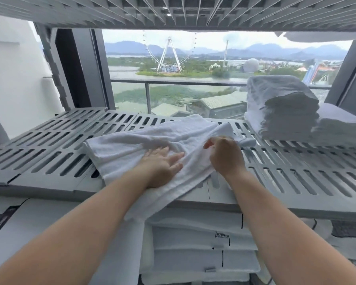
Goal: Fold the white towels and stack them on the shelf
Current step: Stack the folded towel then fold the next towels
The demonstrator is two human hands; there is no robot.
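Room: a window (193,64) behind the shelving looks out on water, green flats, a Ferris wheel (169,54) and hazy mountains. A balcony rail (173,81) crosses the view, and a white wall (12,79) stands on the left.
Shelf (49,153): grey plastic panels cut with long slots, running the full width at about chest height.
Upper shelf (173,11): its grey grid underside fills the top of the view. A bit of white cloth (317,37) shows under it at the right.
Towel (142,145): white, lying partly folded and rumpled on the middle of the shelf. Its near corner hangs over the front edge.
Left grip (162,167): fingers straight and spread, palm down, pressing flat on the towel's near part.
Right grip (224,155): fingers curled, pinching a raised fold of the towel at its right side, just beside the left grip.
Stack (280,108): folded white towels piled on the shelf at the right rear, apart from the towel being handled.
Low stack (341,128): a shorter pile of folded white linen touching the stack's right side, cut off by the frame edge.
Below: folded white linens (193,237) with thin dark trim lie under the shelf. One bears a small dark label too blurred to read.
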